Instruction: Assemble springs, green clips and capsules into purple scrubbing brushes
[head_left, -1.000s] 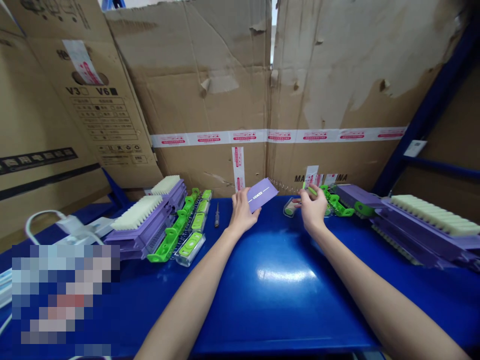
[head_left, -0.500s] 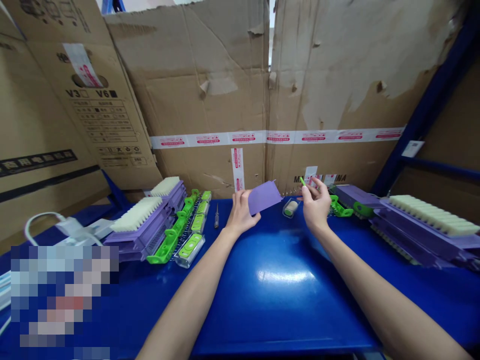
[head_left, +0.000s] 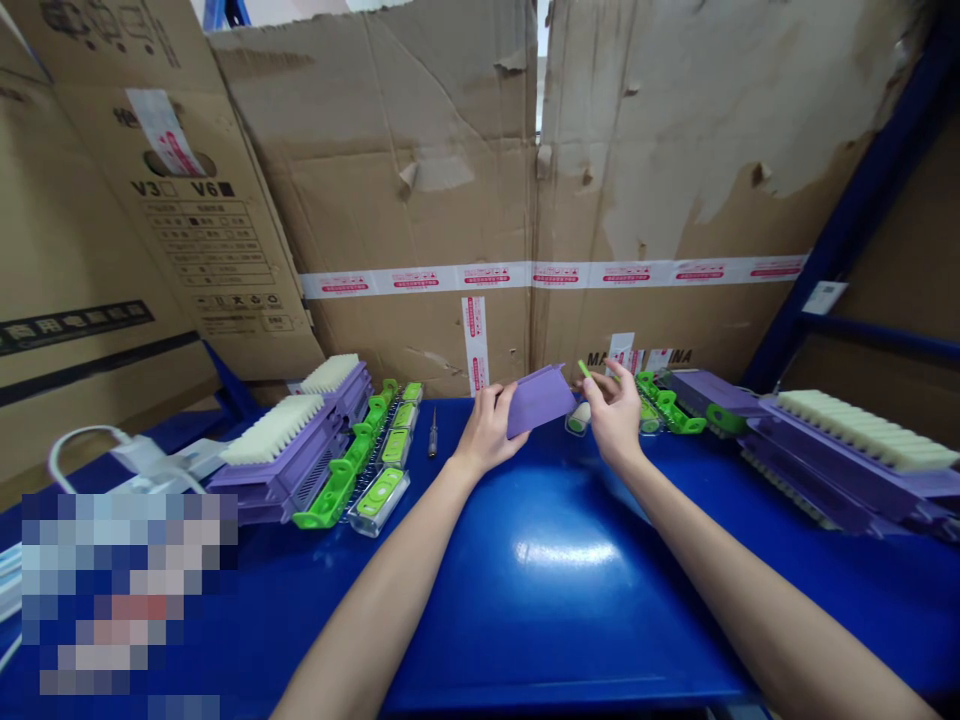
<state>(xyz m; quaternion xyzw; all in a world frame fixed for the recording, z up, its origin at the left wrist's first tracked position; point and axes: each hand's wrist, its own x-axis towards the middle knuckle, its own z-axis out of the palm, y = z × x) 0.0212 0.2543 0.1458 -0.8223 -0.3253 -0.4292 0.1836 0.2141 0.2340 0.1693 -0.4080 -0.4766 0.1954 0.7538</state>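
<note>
Gripping a purple casing (head_left: pixel 541 402) by one end, the left hand (head_left: pixel 487 428) is seemingly leaving its other end free. Just beside, the right hand (head_left: pixel 616 412) is pinching a small green piece (head_left: pixel 584 369), perhaps for fine control. Both parts are hanging above the blue table (head_left: pixel 480 620); beyond, cardboard (head_left: pixel 420 200) is standing, apparently as a screen.

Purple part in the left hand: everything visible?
The purple, roughly rectangular, plastic-looking part shows a plain broad face, with a raised lip along its upper edge. Gripped at its left end by the left hand, it tilts over the glossy blue table, right end higher, close to the right hand. Far side hidden.
</note>
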